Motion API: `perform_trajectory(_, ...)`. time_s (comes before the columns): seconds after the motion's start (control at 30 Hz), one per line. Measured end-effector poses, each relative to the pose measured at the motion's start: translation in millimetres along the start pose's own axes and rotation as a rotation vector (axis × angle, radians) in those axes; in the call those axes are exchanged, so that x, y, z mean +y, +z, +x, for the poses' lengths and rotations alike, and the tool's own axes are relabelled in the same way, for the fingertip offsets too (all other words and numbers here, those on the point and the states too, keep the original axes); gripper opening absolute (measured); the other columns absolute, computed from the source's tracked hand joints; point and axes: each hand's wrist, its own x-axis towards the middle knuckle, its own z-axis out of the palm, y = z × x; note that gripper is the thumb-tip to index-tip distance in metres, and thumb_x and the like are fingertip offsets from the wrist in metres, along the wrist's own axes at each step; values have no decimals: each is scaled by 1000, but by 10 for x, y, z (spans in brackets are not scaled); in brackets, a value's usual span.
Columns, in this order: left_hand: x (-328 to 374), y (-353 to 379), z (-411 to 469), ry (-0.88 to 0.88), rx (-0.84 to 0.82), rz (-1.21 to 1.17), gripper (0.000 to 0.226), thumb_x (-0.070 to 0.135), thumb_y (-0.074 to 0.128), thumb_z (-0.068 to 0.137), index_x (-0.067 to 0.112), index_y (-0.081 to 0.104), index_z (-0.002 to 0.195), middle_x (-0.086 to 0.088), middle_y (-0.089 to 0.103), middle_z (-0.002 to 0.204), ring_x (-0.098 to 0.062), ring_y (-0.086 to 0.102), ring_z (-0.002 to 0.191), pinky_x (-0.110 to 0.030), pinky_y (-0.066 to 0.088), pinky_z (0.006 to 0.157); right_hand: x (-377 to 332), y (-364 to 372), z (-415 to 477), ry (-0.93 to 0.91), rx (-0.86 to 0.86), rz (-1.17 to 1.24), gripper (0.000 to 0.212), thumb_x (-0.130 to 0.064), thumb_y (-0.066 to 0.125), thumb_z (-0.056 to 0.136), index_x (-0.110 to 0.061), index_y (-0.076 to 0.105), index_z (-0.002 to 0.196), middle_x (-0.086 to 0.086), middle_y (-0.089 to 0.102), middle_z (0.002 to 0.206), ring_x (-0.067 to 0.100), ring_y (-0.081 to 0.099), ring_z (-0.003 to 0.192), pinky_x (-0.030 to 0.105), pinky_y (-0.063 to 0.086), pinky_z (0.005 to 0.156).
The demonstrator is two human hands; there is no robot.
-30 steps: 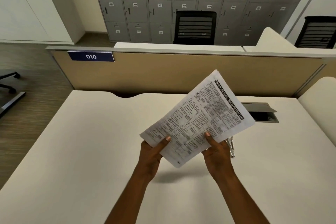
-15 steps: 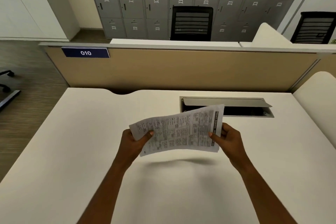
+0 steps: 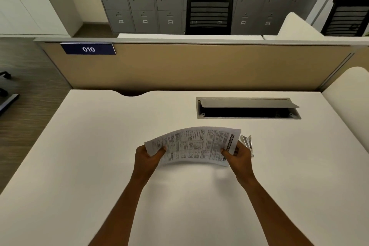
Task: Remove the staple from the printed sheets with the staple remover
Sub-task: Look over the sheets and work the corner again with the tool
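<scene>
The printed sheets [image 3: 194,146] arch a little above the white desk [image 3: 79,166], their long side running left to right. My left hand [image 3: 146,158] pinches their left end, thumb on top. At the right end, by the black title strip, my right hand [image 3: 238,156] pinches them the same way. The metal staple remover [image 3: 247,143] lies on the desk just beyond my right hand, partly hidden by it. The staple itself is too small to make out.
An open grey cable tray [image 3: 247,108] is sunk into the desk behind the sheets. A tan partition [image 3: 199,66] with a blue "010" sign closes the far edge. A rounded white divider [image 3: 351,90] stands at the right. Floor drops away on the left.
The sheets have come down from a raised, tilted hold to low and level over the desk. My hands slid out to the two short ends. The staple remover shows again.
</scene>
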Motion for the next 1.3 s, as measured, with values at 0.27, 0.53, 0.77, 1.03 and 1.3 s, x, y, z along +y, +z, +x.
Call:
perform_trajectory(0.27,-47,-37,42,-28,18,6,17,5,73,91,15,78,103,-4,81,95,-29,76,94,-49,63,77,-46,-10,19,-32,5,-48,40,6,67,87,-27,67,110,-16,74,99,7,72,97,17,59,68)
perform_trajectory(0.53,-41,-40,-6,-1,15,-4,27,0,66,95,23,76,103,6,81,98,-14,77,92,-28,64,73,-70,15,7,-80,-12,-50,42,3,64,91,-34,67,111,-13,74,104,7,72,98,21,61,72)
perform_trajectory(0.77,17,-30,-2,-14,55,18,20,6,70,95,25,76,98,8,81,92,-15,78,91,-28,64,73,-157,53,-30,-117,-5,-99,21,-9,67,94,-20,70,111,-5,75,105,15,74,99,28,63,80)
perform_trajectory(1.03,475,-136,91,125,71,-96,18,17,77,92,34,79,98,3,81,101,-13,77,93,-20,61,74,-653,-17,-33,-258,9,-24,18,-15,66,93,-17,73,109,-9,78,104,9,74,98,20,60,74)
perform_trajectory(1.3,476,176,-188,-95,-55,-493,55,14,80,85,27,59,135,1,69,135,-20,64,129,-43,52,106,-758,146,-133,-148,111,315,25,-15,67,93,-15,71,118,6,74,120,22,69,113,39,58,88)
